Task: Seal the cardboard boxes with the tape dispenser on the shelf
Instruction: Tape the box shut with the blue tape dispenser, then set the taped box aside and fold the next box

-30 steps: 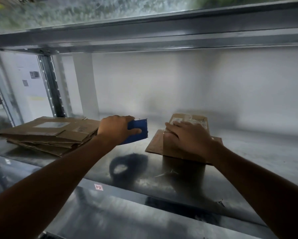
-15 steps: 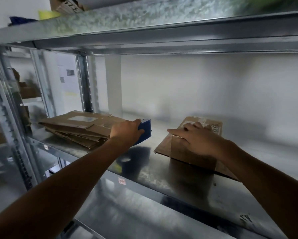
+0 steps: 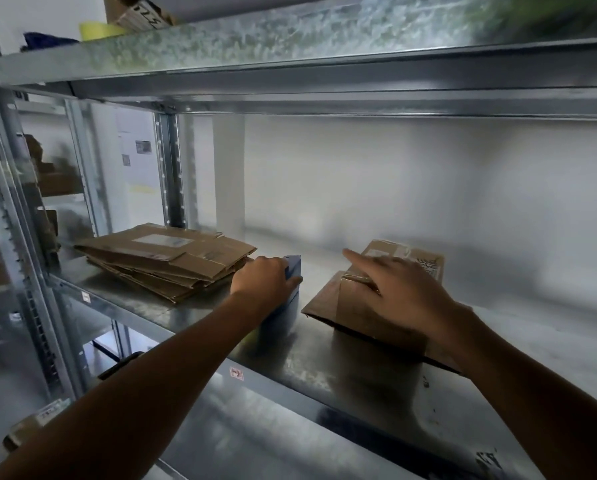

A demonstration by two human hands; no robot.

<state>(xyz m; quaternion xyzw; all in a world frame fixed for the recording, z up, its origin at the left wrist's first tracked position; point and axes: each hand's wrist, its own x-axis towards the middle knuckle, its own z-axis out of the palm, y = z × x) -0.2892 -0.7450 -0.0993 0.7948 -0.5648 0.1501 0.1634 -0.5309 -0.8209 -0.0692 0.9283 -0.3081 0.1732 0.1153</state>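
You see a blue tape dispenser (image 3: 293, 269) left of the brown cardboard box (image 3: 352, 306); beneath the box, the shelf (image 3: 324, 368) is mottled silver-grey.

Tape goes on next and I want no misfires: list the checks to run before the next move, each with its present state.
1. Dispenser in hand: the left hand grips the blue tape dispenser. Ok.
2. Box steadied: the right hand rests on top of the small cardboard box. Ok.
3. Dispenser at the seam: it is left of the box and apart from it. Not ok.
4. Top flaps shut: the right hand covers part of the top. Cannot tell.
5. Tape end free: hidden behind the left hand. Cannot tell.
6. Flattened cardboard boxes out of the way: stacked left of the dispenser. Ok.
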